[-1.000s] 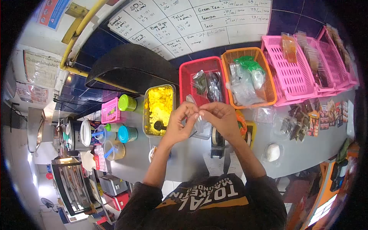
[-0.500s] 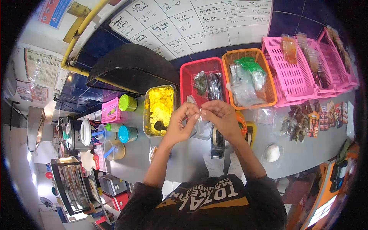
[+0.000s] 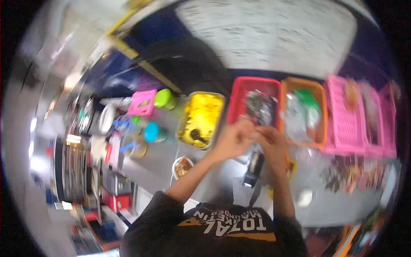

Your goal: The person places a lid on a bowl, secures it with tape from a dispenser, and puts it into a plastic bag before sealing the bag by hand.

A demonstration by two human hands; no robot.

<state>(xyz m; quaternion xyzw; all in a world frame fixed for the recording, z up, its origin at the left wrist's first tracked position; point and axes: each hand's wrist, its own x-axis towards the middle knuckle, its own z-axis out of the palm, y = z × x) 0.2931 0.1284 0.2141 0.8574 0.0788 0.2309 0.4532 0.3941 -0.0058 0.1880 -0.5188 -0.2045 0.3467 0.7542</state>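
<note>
My left hand [image 3: 236,139] and my right hand [image 3: 272,143] meet above the table, just in front of the red basket [image 3: 234,100]. Both have their fingers pinched together at the tips. Whatever sits between them is too small and blurred to make out. Beneath my right hand lies a black tape dispenser [image 3: 253,169]. Left of my hands stands a metal tray of crumbly yellow food [image 3: 201,113], with a black scoop [image 3: 198,136] resting in it. A small white bowl [image 3: 175,172] with brown food lies near my left forearm.
An orange basket [image 3: 324,107] of plastic bags and pink baskets [image 3: 338,124] stand to the right. Several packets [image 3: 346,177] and a white round item [image 3: 305,198] lie before them. Lidded tubs, one green [image 3: 165,99] and one blue [image 3: 153,132], stand at left.
The view has swung left and blurred, so the table things appear further right and lower. The white bowl has come into fuller view. My hands stay pinched together.
</note>
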